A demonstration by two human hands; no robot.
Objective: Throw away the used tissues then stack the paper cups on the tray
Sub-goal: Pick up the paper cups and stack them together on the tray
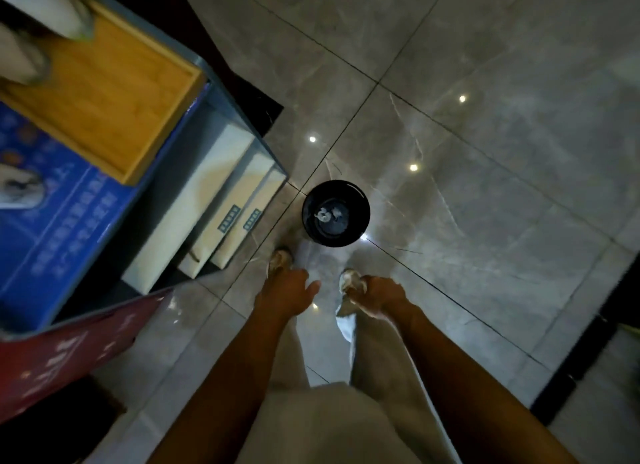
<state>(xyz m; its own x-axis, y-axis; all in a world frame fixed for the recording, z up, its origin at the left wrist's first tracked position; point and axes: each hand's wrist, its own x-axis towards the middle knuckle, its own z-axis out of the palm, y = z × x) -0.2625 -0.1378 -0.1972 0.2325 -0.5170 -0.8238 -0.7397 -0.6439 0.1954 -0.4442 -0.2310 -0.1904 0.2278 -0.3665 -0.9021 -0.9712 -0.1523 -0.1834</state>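
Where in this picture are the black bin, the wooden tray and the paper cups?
black bin [360, 205]: head view, on its dark inner wall, right side.
wooden tray [114, 92]: head view, on its bare bottom.
paper cups [45, 6]: head view, on the side of the upper, blurred cup at the top left.

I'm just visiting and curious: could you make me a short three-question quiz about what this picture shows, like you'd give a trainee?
1. True or false: the black bin stands on the tiled floor, ahead of the person's feet.
2. What lies inside the bin? A) crumpled tissue B) a cup C) nothing
3. Fill in: the wooden tray rests on a surface to the person's ____.

Key
1. True.
2. A: a pale wad, most likely tissue, shows at the bottom.
3. Left. Two pale cups sit at its far end. The left hand is open and empty; whether the right hand holds anything is unclear in the blur.
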